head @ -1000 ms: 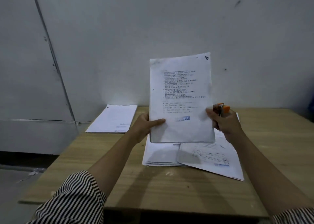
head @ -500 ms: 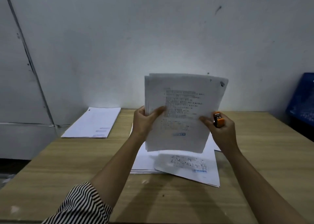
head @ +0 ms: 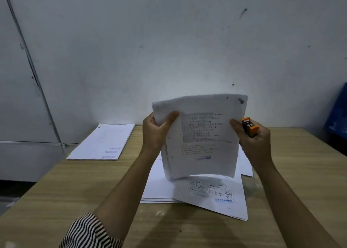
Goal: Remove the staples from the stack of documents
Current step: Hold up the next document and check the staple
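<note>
Head view, looking down over my own two forearms at a wooden table [head: 293, 172] set against a pale grey wall [head: 169, 41].

My left hand [head: 156, 133] holds up a stapled document [head: 202, 140] in front of me, above the table. The fingers of that hand are closed on the document's upper left edge, thumb in front across the printed page, the rest behind. The pages bend and curl forward at the top. A staple [head: 241, 101] shows as a small dark mark at the top right corner. A blue stamp sits low on the front page; the printed text is too blurred to read.

My right hand [head: 253, 140] grips the right edge of the same document with the thumb in front. The same hand also holds an orange and black staple remover [head: 248, 128], tucked in the curled fingers just right of the paper.

Below the raised document, a stack of documents [head: 206, 193] lies on the table, its top sheets fanned at an angle, one with a blue stamp and a small drawing.

A second pile of papers [head: 102, 142] lies flat at the far left corner of the table, well apart, with blue stamps near its lower edge.

A striped sleeve [head: 88, 232] covers my left upper arm. Something blue [head: 338, 120] shows at the right edge.
</note>
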